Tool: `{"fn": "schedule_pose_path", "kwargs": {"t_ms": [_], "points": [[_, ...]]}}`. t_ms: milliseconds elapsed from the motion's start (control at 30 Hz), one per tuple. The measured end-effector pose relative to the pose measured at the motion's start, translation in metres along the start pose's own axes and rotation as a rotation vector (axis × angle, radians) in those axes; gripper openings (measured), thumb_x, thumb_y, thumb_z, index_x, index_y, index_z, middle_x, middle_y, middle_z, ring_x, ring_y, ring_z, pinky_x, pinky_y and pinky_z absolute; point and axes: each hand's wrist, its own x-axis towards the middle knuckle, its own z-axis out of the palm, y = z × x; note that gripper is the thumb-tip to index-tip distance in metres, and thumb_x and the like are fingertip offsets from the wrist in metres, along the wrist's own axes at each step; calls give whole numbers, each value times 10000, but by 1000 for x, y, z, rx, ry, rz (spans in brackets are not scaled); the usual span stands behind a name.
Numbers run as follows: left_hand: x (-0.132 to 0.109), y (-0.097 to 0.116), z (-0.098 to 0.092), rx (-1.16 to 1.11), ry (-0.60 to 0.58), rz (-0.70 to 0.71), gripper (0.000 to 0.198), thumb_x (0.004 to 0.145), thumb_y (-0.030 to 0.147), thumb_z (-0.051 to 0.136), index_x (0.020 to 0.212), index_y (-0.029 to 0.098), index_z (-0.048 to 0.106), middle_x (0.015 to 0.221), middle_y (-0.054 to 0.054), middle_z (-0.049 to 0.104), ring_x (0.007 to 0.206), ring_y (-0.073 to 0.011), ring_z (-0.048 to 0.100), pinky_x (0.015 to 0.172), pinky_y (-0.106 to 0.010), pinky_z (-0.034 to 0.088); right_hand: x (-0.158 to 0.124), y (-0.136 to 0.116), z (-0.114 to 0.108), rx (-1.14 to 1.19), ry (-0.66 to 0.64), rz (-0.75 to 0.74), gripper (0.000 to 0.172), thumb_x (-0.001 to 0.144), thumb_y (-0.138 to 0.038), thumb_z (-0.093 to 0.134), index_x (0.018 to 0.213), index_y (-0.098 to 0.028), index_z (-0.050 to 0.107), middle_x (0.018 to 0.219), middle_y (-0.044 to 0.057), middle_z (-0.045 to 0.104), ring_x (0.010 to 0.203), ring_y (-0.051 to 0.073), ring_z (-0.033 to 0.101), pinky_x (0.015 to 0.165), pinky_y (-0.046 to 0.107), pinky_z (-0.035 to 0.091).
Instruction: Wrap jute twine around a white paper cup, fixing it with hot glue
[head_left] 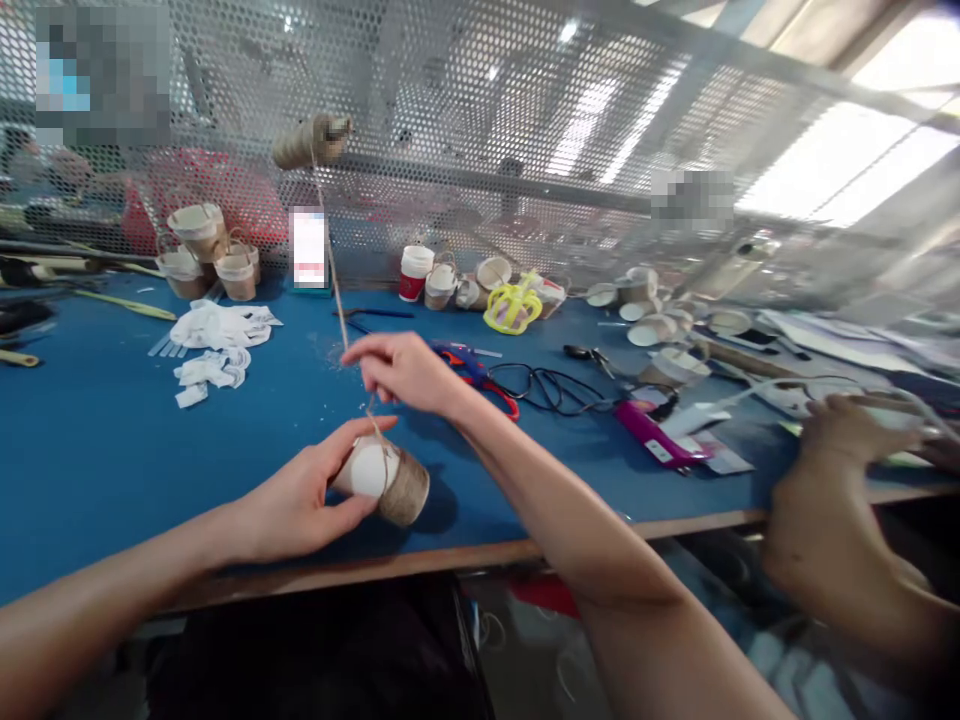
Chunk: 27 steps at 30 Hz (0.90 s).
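My left hand (300, 500) is closed around a small paper cup (373, 468) near the table's front edge. The cup lies tilted on its side, its lower part wrapped in brown twine (406, 488). Above it, my right hand (401, 370) pinches the twine strand between thumb and fingers. From there the strand (335, 285) runs up to a twine spool (307, 142) mounted on the mesh panel. A short length also hangs from my right hand down to the cup.
On the blue table (97, 420) lie white cloth scraps (221, 330), red-and-blue scissors (476, 370), a black cable (544, 388) and a purple glue gun (660, 433). Twine-wrapped cups (199, 235) stand at the back. A yellow crown-shaped item (514, 303) sits mid-back. Another person's hand (844, 430) is at right.
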Motion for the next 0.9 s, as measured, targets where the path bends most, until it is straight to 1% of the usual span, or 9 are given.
{"fn": "schedule_pose_path", "kwargs": {"t_ms": [167, 233, 300, 367, 433, 600, 667, 733, 900], "points": [[-6, 9, -6, -239, -209, -53, 610, 741, 165, 548, 1292, 268, 307, 1104, -18, 532, 956, -177, 526, 842, -322, 420, -39, 17, 21, -128, -470, -6, 124, 605, 2, 525, 591, -104, 587, 563, -23, 566, 547, 79, 500, 513, 183, 386], [-5, 10, -6, -314, -307, -57, 604, 734, 162, 554, 1282, 272, 327, 1080, -17, 542, 945, -180, 532, 821, -324, 428, -46, 19, 24, -123, -563, 12, 131, 601, 3, 527, 540, -106, 567, 500, -36, 536, 488, 70, 483, 467, 173, 375], [-3, 10, -6, -348, -323, -39, 599, 726, 152, 556, 1273, 267, 342, 1124, -29, 523, 994, -194, 515, 847, -337, 414, -46, 18, 25, -112, -587, 23, 143, 650, -16, 504, 668, -107, 613, 539, -36, 562, 489, 67, 499, 474, 170, 391], [0, 7, -7, -315, -255, -17, 607, 713, 137, 567, 1268, 255, 353, 1178, -41, 492, 1043, -201, 487, 888, -345, 387, -41, 17, 21, -160, -475, 68, 234, 737, -86, 481, 915, -142, 622, 625, -33, 607, 519, 68, 531, 508, 177, 417], [4, 1, -9, -281, -134, -44, 628, 716, 152, 566, 1285, 248, 317, 1143, -47, 509, 988, -189, 510, 855, -337, 404, -33, 18, 12, -284, -244, 157, 300, 802, -207, 472, 1087, -196, 565, 750, -16, 649, 606, 84, 579, 578, 199, 444], [14, -16, -15, -173, 146, -83, 654, 703, 201, 562, 1292, 191, 278, 1126, -65, 483, 851, -153, 523, 766, -292, 436, -21, 47, -41, -584, 263, 455, 386, 870, -338, 382, 1156, -110, 504, 1114, 147, 566, 1057, 225, 508, 894, 357, 367], [18, -20, -16, -147, 216, -91, 664, 698, 217, 558, 1292, 161, 267, 1121, -81, 481, 827, -154, 526, 737, -291, 444, -20, 66, -62, -641, 312, 616, 366, 857, -311, 435, 1106, -56, 522, 1114, 194, 538, 1060, 258, 496, 894, 412, 368], [21, -22, -15, -123, 269, -95, 655, 700, 215, 547, 1287, 137, 268, 1140, -100, 470, 841, -159, 524, 733, -289, 445, -20, 85, -75, -644, 273, 742, 331, 832, -313, 502, 1097, -117, 520, 1119, 118, 532, 984, 205, 533, 827, 397, 436], [24, -24, -13, -130, 279, -96, 671, 700, 203, 542, 1295, 114, 245, 1172, -122, 451, 879, -167, 516, 732, -280, 447, -19, 105, -78, -555, 242, 834, 323, 828, -317, 512, 1111, -160, 508, 1111, 73, 530, 951, 186, 546, 775, 372, 467]]}}
